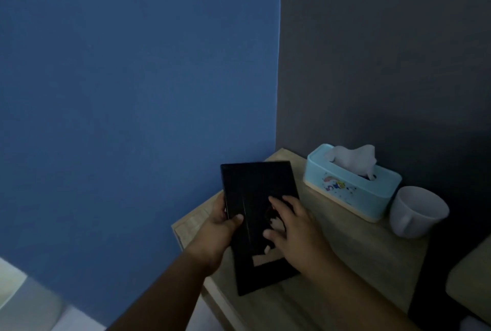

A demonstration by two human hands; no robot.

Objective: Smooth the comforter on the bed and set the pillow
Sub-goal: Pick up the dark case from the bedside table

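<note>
A black picture frame [252, 187] is held over a light wooden bedside table [358, 256], its back facing me. My left hand [220, 227] grips the frame's left edge, thumb on the back. My right hand [295, 227] lies on the back panel with fingers spread around a black prop piece. A pale corner at the far right edge [470, 285] may be the bed; neither comforter nor pillow is clearly in view.
A light blue tissue box [350, 184] with a tissue sticking out stands at the back of the table. A white mug [417, 211] sits to its right. Blue wall on the left, dark grey wall behind. Pale floor at the lower left.
</note>
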